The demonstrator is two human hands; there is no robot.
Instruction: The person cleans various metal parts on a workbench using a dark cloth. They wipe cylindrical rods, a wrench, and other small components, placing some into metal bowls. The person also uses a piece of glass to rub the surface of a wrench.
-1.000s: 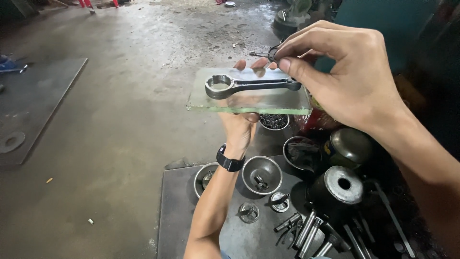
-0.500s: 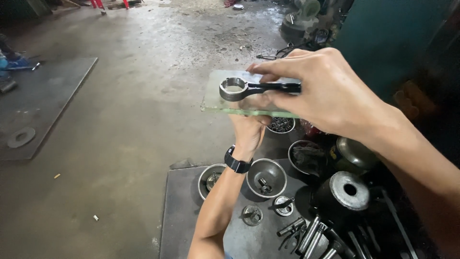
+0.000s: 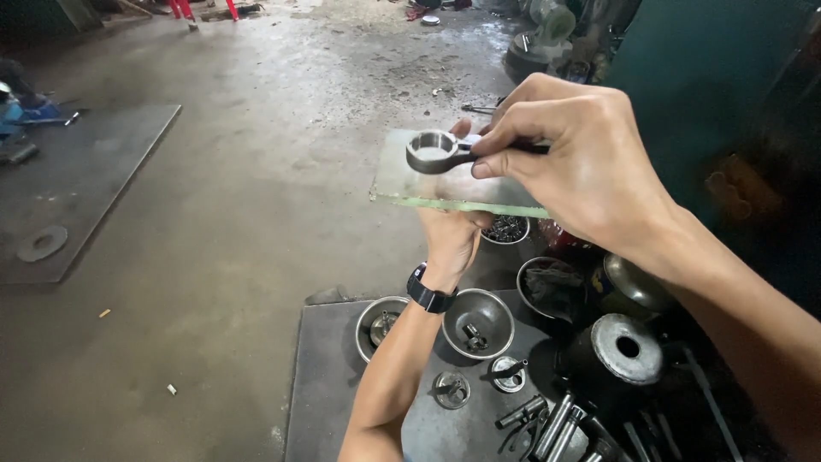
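Note:
My left hand holds a thick clear glass plate from below, roughly level, at chest height. A black watch is on that wrist. A steel connecting rod lies over the plate with its large ring end to the left. My right hand pinches the rod's shank between thumb and fingers and covers its small end. The ring end looks slightly lifted off the glass.
Below is a dark metal tabletop with small steel bowls holding parts, a bowl of small pieces, a round grey cap with a hole and several pins and bolts. Concrete floor lies left, with a metal sheet.
My right hand slid left along the rod from its small end to the shank and gripped it. The plate and rod drifted slightly right in view.

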